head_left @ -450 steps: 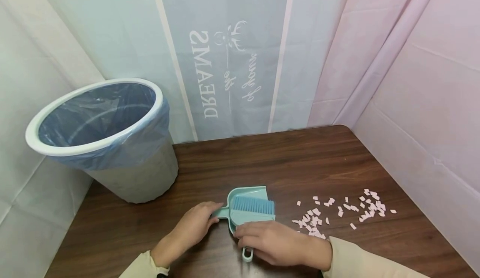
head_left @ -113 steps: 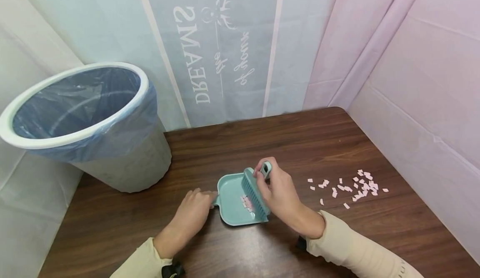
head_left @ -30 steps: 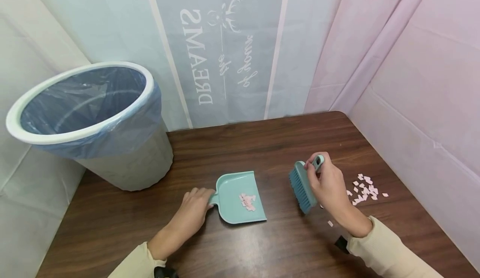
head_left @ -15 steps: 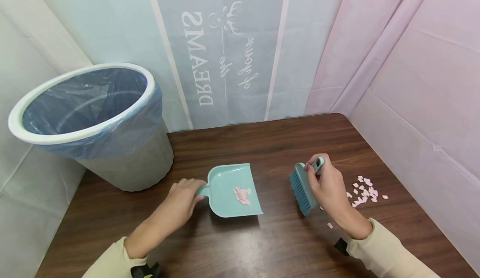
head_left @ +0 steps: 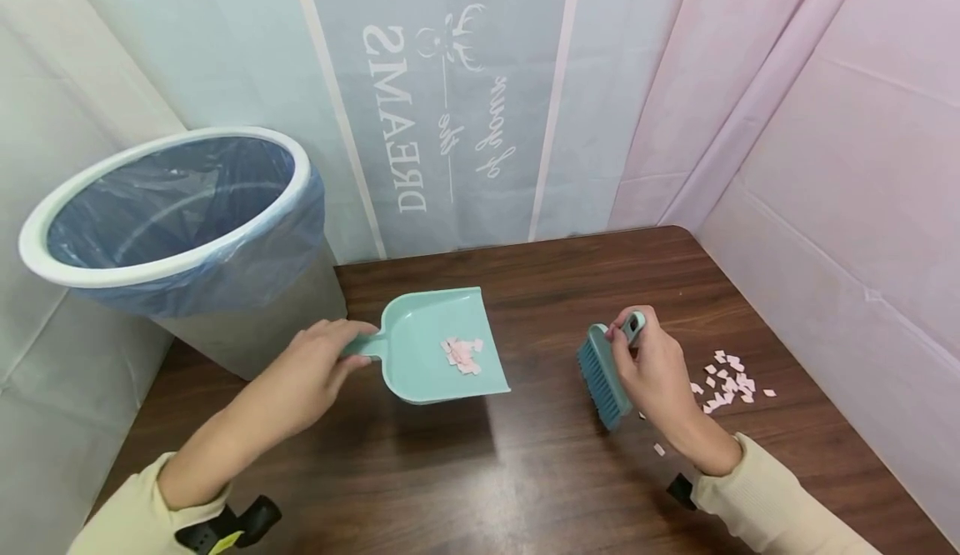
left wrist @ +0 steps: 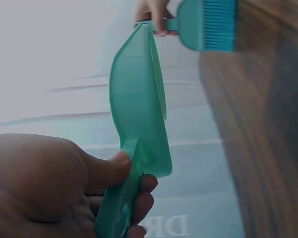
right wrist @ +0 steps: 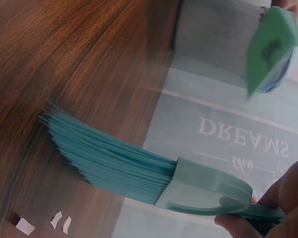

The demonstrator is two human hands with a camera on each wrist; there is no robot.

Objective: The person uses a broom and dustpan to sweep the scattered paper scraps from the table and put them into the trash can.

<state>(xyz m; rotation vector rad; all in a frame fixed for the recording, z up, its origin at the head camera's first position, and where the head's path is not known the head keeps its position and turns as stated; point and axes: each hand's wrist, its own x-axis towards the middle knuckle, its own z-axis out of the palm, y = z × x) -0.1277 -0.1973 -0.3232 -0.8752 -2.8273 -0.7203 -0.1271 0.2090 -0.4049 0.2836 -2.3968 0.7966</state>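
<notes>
My left hand (head_left: 318, 367) grips the handle of a mint-green dustpan (head_left: 420, 330), thumb on one side and fingers curled on the other in the left wrist view. The dustpan is raised off the table, its shadow below it, with a small heap of pale pink paper scraps (head_left: 462, 355) lying in it. My right hand (head_left: 654, 363) holds a teal hand brush (head_left: 606, 376) by its handle. Its bristles (right wrist: 109, 153) point down and left, close to the tabletop. More paper scraps (head_left: 726, 384) lie on the table beyond the right hand, partly hidden by it.
A trash can (head_left: 285, 322) with a white rim and a blue plastic liner (head_left: 187, 188) stands at the table's left, behind the left hand. A brown wooden table (head_left: 525, 472) spreads underneath. Printed cloth (head_left: 450, 122) hangs along the back, and pale cloth (head_left: 855, 230) lines the right side.
Over the last second my left hand has lifted the dustpan with its scraps and carried it left, nearer the trash can. The right hand with the brush has stayed nearly still.
</notes>
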